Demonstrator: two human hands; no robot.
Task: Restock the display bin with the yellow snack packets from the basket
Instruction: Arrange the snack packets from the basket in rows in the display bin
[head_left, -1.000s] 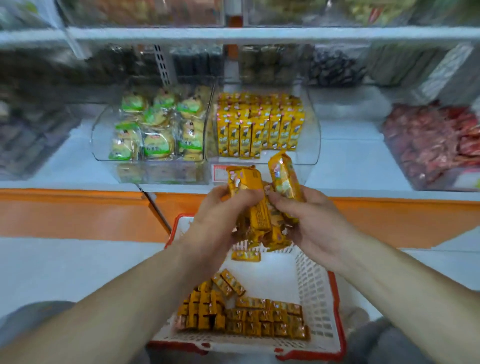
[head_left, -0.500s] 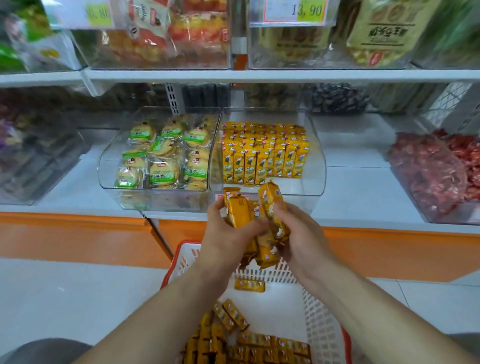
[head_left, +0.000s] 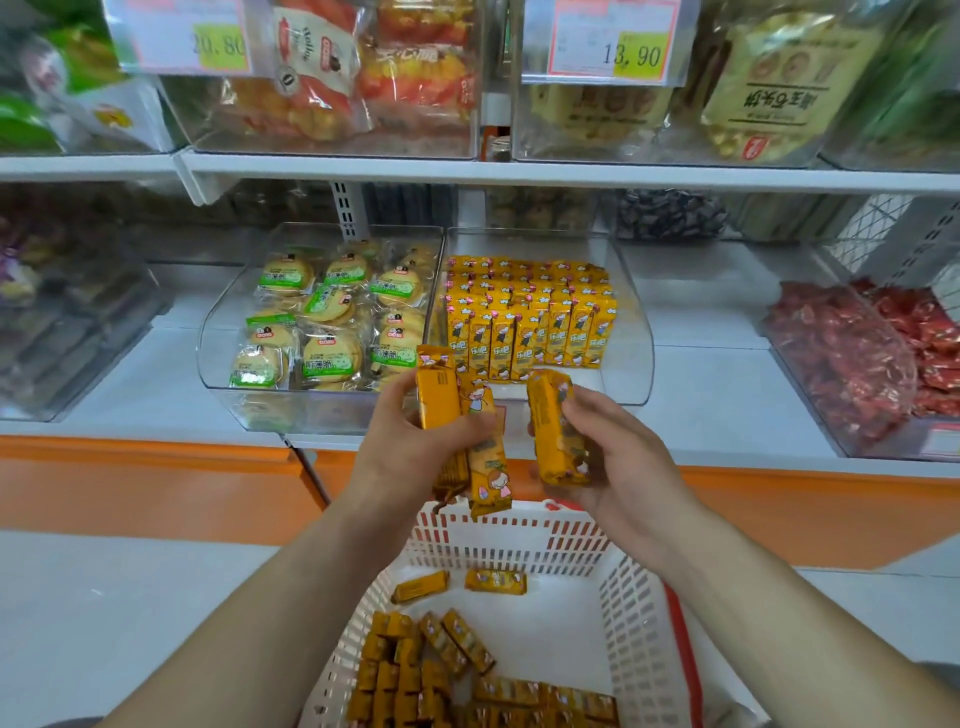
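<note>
My left hand (head_left: 410, 452) grips a bunch of yellow snack packets (head_left: 457, 441), held upright just in front of the shelf edge. To its right, my right hand (head_left: 613, 457) holds a separate few yellow packets (head_left: 553, 436). Both hands hover above the far rim of the white basket (head_left: 519, 540), which has a red edge and more yellow packets (head_left: 447, 670) heaped in its near left corner, plus two loose ones (head_left: 493, 581). The clear display bin (head_left: 631, 332) behind the hands holds neat upright rows of the same yellow packets (head_left: 530, 322).
A clear bin of green-labelled biscuit packs (head_left: 327, 322) sits left of the display bin. A bin of red wrapped sweets (head_left: 872, 358) stands at the right. An upper shelf (head_left: 519, 171) with bagged snacks and price tags overhangs. An orange plinth (head_left: 156, 488) runs below.
The hands have risen toward the shelf and parted, splitting one clump of packets into a bunch in each hand. The view has tilted up, showing the upper shelf.
</note>
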